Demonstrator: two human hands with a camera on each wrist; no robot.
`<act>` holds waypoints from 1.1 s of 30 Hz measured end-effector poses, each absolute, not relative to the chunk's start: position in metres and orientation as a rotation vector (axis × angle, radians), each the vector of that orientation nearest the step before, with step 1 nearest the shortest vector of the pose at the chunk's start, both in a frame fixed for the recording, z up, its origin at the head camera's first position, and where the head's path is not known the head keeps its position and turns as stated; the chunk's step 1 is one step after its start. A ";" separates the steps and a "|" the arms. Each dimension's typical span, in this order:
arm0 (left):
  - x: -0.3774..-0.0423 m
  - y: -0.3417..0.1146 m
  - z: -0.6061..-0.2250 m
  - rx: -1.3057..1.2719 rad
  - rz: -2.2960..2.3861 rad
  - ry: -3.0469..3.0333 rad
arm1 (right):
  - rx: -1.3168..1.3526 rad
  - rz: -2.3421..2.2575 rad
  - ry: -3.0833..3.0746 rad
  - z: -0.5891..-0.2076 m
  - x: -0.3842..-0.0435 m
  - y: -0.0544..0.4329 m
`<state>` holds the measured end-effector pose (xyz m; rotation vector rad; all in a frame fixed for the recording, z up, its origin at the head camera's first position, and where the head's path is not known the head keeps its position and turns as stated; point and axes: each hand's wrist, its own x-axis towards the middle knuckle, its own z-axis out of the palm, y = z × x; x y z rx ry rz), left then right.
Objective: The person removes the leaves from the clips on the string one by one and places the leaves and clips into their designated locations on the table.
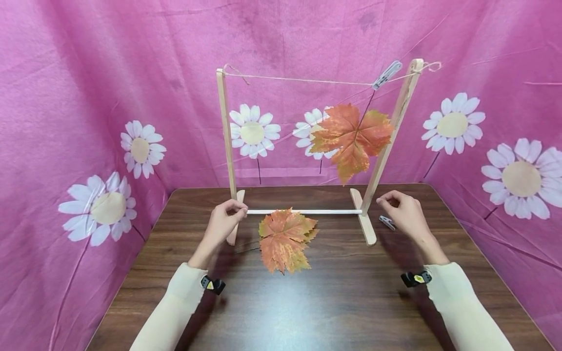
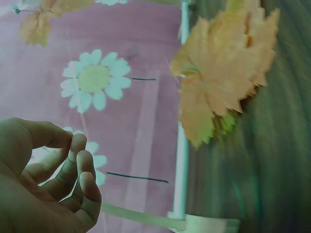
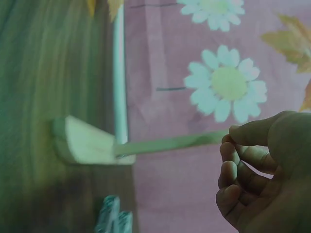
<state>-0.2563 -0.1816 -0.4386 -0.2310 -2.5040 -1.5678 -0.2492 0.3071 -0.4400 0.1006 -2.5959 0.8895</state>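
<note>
In the head view my left hand [image 1: 225, 218] is in front of the left foot of a wooden stand [image 1: 228, 136]. My right hand [image 1: 406, 214] is beside the right post, apart from it. Both hands have curled fingers with thumb and fingertips together; the wrist views show nothing held in the left hand [image 2: 53, 174] or the right hand [image 3: 257, 170]. An orange maple leaf [image 1: 357, 136] hangs by its stem from a pale clothespin [image 1: 386, 75] on the string [image 1: 303, 79]. Leaves [image 1: 285, 241], apparently stacked, lie near the white crossbar [image 1: 333, 212].
Another clothespin [image 1: 387, 223] lies on the brown wooden table [image 1: 281, 307], right of the stand's right foot [image 1: 366, 226]. A pink cloth [image 1: 184, 73] printed with white daisies surrounds the table's back and sides.
</note>
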 end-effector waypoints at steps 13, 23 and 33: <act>-0.253 -0.162 -0.389 -0.309 -1.699 -2.384 | 0.217 0.921 -2.500 -0.375 -0.239 0.274; -0.251 -0.138 -0.350 -0.487 -1.770 -2.279 | 0.261 0.934 -2.433 -0.330 -0.237 0.261; -0.258 -0.101 -0.315 -0.635 -1.765 -2.222 | 0.319 0.950 -2.358 -0.287 -0.241 0.251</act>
